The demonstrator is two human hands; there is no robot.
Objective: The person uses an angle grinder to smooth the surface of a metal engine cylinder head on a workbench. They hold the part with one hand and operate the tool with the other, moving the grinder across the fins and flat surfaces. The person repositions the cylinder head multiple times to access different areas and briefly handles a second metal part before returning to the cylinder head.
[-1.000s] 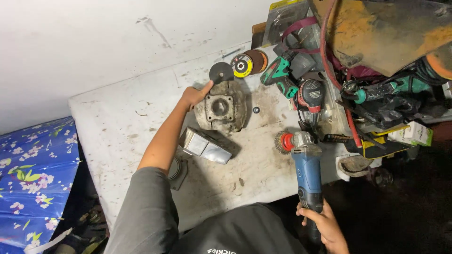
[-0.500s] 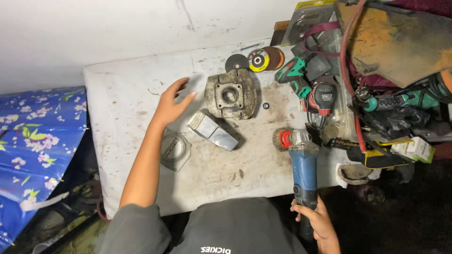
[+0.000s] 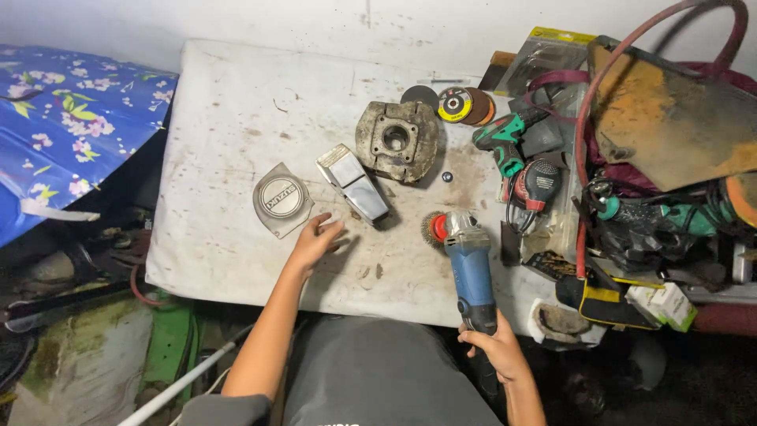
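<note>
The right hand is gripping the blue angle grinder by its tail; the left hand is lying open, fingers spread, on the white table, beside the round-badged engine cover and chrome part, yellow-labelled flap disc sitting beyond

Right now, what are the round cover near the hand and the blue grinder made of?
Cover: looks like cast metal, dull grey with a raised rim, lying by the left hand. Grinder: blue plastic-looking body, grey metal head, wire brush wheel, held by the right hand.
</note>
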